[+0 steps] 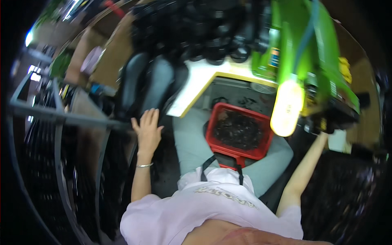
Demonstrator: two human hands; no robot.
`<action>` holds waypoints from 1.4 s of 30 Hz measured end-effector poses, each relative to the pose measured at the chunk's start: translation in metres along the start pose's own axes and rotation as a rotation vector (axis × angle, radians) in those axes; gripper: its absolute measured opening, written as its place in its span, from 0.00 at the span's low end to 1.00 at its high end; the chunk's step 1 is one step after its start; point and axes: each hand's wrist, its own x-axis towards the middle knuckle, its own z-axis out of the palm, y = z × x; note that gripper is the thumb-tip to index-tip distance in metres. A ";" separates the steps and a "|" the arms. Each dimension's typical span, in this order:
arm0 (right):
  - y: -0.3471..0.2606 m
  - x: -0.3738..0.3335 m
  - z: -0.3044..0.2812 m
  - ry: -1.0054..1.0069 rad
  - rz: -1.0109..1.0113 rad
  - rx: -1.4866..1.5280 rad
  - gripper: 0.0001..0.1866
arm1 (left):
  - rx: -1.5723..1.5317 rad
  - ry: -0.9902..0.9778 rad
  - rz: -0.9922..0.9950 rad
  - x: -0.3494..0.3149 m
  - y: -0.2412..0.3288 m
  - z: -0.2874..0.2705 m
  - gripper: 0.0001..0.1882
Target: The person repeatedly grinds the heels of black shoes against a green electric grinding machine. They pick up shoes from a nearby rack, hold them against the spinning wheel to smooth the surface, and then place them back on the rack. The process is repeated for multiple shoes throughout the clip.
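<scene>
Your left hand (148, 130) has its fingers spread wide, back side up, and holds nothing. Just past its fingertips is a long dark piece (158, 81), shaped like the bottom of a shoe. It lies the long way, pointing away from you, with its far end leaning a little to the right. Its near end is right by your fingers, but I can't tell if they touch. Your left hand is much nearer to it. Your right hand (325, 136) is far over on the other side, mostly hidden by the dark front part of the green machine (324, 49), so I can't tell what it's doing. Between your arms, the red tray (237, 152) sits over your lap.
</scene>
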 end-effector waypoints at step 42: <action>-0.116 -0.183 -0.043 -0.177 0.246 0.856 0.45 | -1.738 -0.248 0.140 0.061 0.203 -0.028 0.20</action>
